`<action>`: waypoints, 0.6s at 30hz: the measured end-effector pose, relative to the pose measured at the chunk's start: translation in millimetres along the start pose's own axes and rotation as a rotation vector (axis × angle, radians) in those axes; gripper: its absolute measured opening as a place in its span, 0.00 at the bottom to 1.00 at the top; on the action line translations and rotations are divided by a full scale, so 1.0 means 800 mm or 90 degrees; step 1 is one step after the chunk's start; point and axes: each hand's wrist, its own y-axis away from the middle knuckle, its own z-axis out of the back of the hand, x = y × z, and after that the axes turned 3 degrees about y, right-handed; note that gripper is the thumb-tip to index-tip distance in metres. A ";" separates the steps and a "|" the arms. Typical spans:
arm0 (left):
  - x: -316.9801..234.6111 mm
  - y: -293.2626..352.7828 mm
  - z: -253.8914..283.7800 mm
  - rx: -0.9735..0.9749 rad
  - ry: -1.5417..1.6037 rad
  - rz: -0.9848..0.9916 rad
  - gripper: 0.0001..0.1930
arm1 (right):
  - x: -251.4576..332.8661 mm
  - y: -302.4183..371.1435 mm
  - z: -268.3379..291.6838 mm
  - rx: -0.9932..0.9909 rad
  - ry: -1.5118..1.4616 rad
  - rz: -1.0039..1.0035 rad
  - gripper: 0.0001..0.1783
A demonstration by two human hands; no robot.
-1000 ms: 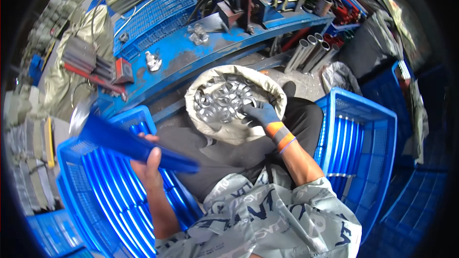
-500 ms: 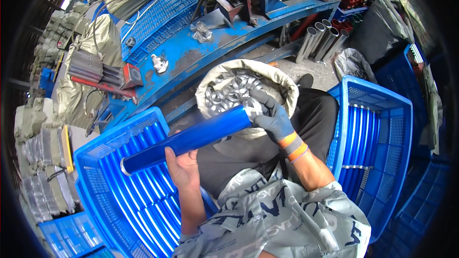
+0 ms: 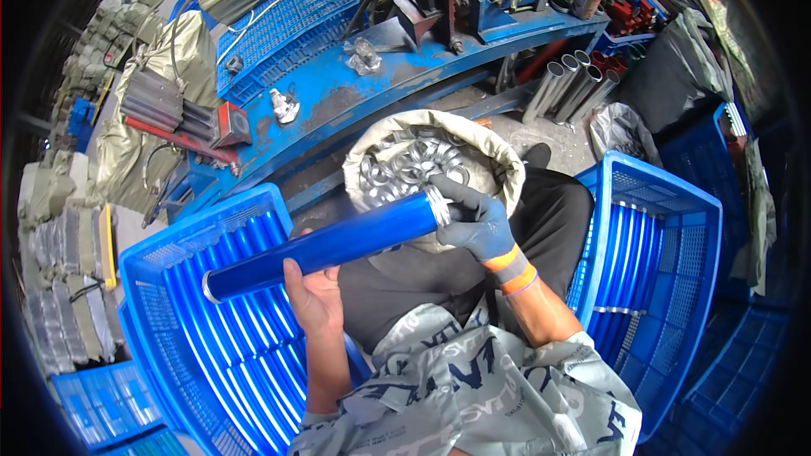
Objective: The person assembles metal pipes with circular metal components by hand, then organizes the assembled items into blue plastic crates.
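Note:
A long blue tube [image 3: 329,250] slants across my lap, its right end higher than its left. My bare left hand [image 3: 318,302] is closed around its lower middle, thumb on the near side. A silver metal ring [image 3: 438,206] sits at the tube's right end. The gloved fingers of my right hand [image 3: 483,226] are closed on this ring from the right. Another silver rim shows at the tube's left end. Just beyond the tube stands a cream sack [image 3: 500,145] with its edge rolled down, holding many loose metal rings [image 3: 405,165].
Blue crates with blue tubes stand at my left [image 3: 135,266] and right [image 3: 708,262]. Ahead runs a worn blue metal bench [image 3: 325,101] carrying machine parts. Several bare metal tubes [image 3: 568,89] stand upright on the floor at the far right.
The ring has gone from slightly askew in my right fingers to squarely on the tube's end. Tube and both hands have shifted slightly left and down in the picture.

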 end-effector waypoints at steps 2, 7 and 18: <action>0.001 -0.002 0.004 0.003 0.007 0.003 0.28 | 0.003 0.000 -0.004 0.019 -0.042 -0.004 0.54; 0.006 -0.006 0.004 0.006 0.035 0.007 0.28 | 0.004 -0.001 -0.004 0.016 -0.018 0.041 0.55; 0.002 -0.008 0.007 0.040 0.030 0.006 0.28 | 0.013 -0.002 -0.001 0.038 0.220 0.164 0.51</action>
